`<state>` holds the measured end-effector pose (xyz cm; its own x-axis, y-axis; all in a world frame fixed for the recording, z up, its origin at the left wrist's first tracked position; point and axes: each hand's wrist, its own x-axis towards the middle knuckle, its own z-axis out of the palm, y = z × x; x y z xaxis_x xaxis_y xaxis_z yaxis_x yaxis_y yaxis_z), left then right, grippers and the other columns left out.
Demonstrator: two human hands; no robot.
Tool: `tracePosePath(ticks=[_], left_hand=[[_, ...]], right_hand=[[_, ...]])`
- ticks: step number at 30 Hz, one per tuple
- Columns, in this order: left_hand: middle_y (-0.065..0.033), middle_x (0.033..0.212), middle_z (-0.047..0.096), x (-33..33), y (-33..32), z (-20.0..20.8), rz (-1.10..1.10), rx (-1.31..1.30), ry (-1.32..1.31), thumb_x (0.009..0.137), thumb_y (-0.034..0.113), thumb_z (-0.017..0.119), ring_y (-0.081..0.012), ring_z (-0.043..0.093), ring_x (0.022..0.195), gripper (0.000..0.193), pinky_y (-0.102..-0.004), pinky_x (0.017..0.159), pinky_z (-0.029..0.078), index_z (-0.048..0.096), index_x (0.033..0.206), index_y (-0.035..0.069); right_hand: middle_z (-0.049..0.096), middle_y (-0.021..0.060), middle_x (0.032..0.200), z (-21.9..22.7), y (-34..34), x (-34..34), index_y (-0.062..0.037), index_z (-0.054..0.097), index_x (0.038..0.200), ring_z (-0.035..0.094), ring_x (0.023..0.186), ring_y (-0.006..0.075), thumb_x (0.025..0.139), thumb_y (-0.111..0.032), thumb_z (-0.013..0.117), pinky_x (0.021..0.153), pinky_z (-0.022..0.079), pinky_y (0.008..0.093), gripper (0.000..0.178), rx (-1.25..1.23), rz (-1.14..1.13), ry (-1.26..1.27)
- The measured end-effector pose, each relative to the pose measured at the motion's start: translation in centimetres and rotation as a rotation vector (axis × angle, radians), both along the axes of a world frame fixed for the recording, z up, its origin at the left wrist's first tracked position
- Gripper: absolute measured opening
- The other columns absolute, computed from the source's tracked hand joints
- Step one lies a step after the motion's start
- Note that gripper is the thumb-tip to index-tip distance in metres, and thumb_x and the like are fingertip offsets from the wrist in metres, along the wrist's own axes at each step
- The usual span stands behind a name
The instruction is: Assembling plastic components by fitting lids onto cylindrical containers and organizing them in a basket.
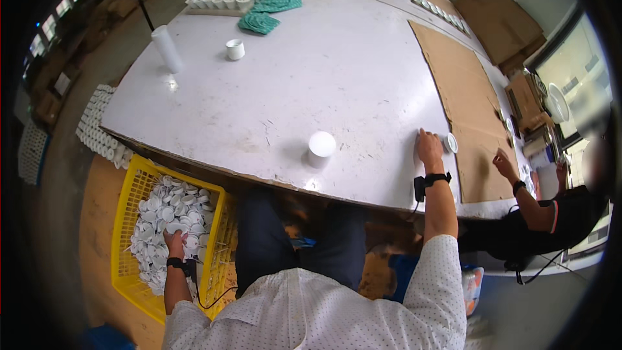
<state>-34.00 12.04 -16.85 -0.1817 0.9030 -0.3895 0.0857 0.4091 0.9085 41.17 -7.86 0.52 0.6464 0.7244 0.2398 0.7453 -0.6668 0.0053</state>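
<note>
White parts (155,210) in the basket (139,301) are being touched by the left hand (175,243), fingers half curled, grip impossible to tell; beside a ring (451,143) on the table (363,78), the right hand (430,150) is being rested, fingers loosely spread, seemingly empty; parts are best being eased out singly

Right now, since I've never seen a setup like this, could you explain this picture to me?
It shows no machine, just someone's two bare hands, seen from a camera worn on the head, looking down; its wide lens bends straight edges. The left hand is among white pieces in a yellow basket; its grip isn't clear. The right hand is at the white table, beside a small round piece. A white pot, green cloths and cardboard lie there too. Another person is at the right.
</note>
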Motion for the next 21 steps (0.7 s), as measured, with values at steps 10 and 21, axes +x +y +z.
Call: tracePosePath(ticks=[10,21], left_hand=[[-0.011,0.089,0.055,-7.8,0.4,-6.5,0.032,-0.222,0.219,0.075,0.007,0.057,-0.0186,0.053,0.058,0.049,-0.0286,0.044,0.042,0.039,0.12,0.005],[-0.0155,0.108,0.058,24.7,-9.4,11.2,-1.036,-0.051,-0.422,0.084,0.009,0.056,-0.0183,0.06,0.092,0.037,-0.0266,0.072,0.049,0.043,0.117,-0.002]], right_hand=[[0.062,0.0118,0.091,0.7,-2.0,-7.7,-0.0061,0.059,0.085,0.06,0.079,0.0288,0.08,-0.01,0.049,0.067,0.049,0.0386,0.012,0.009,0.307,-0.083],[0.061,0.0101,0.095,0.6,-7.0,-26.8,-0.0038,0.06,0.095,0.061,0.079,0.026,0.067,0.005,0.06,0.068,0.051,0.0319,0.03,0.483,0.645,0.143]])
